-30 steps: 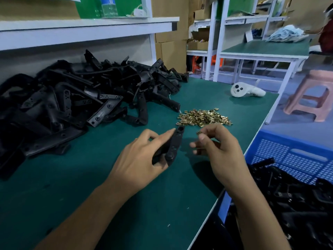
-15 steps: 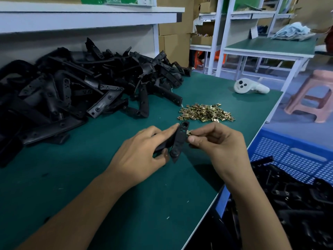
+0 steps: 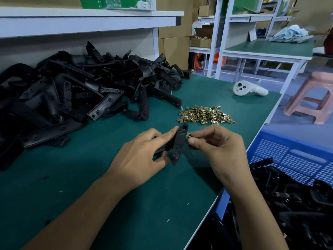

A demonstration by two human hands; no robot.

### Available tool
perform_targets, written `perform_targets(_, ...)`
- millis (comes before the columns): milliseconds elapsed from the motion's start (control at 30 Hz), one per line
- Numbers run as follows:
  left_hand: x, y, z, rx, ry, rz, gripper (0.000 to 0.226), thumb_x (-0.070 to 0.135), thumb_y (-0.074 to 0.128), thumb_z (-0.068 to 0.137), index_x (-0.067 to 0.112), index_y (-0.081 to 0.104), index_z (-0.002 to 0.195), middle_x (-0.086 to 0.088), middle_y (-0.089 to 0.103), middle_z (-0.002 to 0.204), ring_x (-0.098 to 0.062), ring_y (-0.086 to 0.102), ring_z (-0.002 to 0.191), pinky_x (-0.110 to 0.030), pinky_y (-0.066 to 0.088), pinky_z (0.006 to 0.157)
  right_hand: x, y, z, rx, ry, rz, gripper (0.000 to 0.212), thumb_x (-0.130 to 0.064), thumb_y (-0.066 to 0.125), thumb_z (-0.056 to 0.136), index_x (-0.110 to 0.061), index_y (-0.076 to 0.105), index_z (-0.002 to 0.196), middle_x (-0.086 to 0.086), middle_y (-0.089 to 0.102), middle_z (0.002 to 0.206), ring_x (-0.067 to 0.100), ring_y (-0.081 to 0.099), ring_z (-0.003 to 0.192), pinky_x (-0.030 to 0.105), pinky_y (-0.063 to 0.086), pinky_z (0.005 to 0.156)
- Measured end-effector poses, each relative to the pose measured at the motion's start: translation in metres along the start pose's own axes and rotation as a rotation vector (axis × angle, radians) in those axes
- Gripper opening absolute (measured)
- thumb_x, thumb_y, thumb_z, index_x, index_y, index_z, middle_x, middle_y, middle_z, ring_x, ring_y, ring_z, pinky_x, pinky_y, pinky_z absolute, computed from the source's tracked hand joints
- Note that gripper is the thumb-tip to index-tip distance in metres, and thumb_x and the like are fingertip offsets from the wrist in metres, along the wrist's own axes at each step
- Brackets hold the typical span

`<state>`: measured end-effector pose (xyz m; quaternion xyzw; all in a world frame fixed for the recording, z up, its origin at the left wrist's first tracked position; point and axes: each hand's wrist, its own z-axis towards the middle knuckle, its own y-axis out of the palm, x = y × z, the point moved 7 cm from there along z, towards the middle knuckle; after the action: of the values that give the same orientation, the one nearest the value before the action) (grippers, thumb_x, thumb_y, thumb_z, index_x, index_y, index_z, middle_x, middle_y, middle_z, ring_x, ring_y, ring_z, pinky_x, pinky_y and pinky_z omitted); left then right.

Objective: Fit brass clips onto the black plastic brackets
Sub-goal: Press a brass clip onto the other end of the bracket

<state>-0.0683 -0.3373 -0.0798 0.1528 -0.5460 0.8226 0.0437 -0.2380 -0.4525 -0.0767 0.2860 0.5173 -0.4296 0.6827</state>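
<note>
My left hand [image 3: 138,156] grips a black bracket [image 3: 178,144] just above the green counter [image 3: 90,177], its fingers curled round it. My right hand [image 3: 216,150] pinches a brass clip [image 3: 189,135] against the bracket's edge. The clip pile [image 3: 206,115] lies just beyond, with the bracket heap [image 3: 81,94] at the left.

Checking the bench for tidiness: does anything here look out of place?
A white handheld controller lies alone on the green table, beyond the brass clips; it looks unrelated to the black brackets.
</note>
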Motion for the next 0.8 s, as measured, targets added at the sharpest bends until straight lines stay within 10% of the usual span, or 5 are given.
perform_targets(800, 0.003, 0.004, 0.002, -0.035, 0.026, 0.123, 0.080, 0.040, 0.064, 0.096, 0.059, 0.014, 0.156, 0.022, 0.045, 0.111, -0.007, 0.048, 0.102, -0.037, 0.054, 0.067, -0.011, 0.005, -0.006, 0.053, -0.192, -0.285, 0.018, 0.001, 0.084, 0.080, -0.016, 0.078, 0.081, -0.010, 0.077, 0.080, 0.006, 0.075, 0.079, 0.031, 0.062, 0.079)
